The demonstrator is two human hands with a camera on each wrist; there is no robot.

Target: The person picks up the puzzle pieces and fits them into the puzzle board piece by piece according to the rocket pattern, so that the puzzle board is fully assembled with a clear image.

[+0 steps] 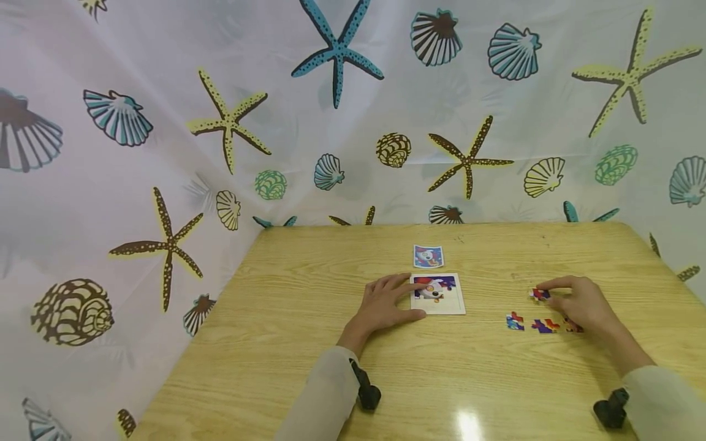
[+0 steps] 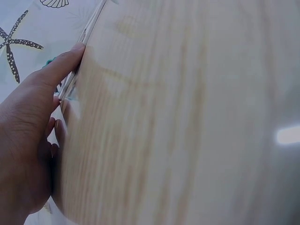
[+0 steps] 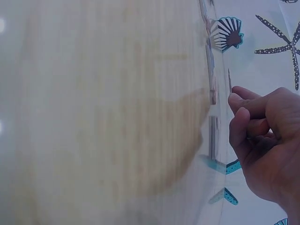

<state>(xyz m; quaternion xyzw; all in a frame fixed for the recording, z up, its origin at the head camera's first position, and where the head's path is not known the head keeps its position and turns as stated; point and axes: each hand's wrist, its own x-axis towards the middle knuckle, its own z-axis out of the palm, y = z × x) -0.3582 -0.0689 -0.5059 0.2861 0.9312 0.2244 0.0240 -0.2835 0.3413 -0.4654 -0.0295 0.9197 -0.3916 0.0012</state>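
Note:
A square puzzle board (image 1: 452,305) with a white border lies on the table, its upper part filled with a cartoon animal picture. My left hand (image 1: 383,304) rests at the board's left side, fingers fairly straight, with the index finger over the picture and the thumb along the near edge. In the left wrist view the left thumb (image 2: 65,63) reaches to the board's edge. My right hand (image 1: 584,300) pinches a red and dark blue puzzle piece (image 1: 539,294) between thumb and index finger. The right wrist view shows that piece (image 3: 229,82) edge-on at the fingertips, raised off the table.
Loose puzzle pieces (image 1: 545,326) lie in a row just below the right hand, one partly hidden by it. Behind the board is a small picture card (image 1: 428,256). The wooden table (image 1: 265,343) meets a shell-and-starfish curtain (image 1: 353,153) at its far and left sides.

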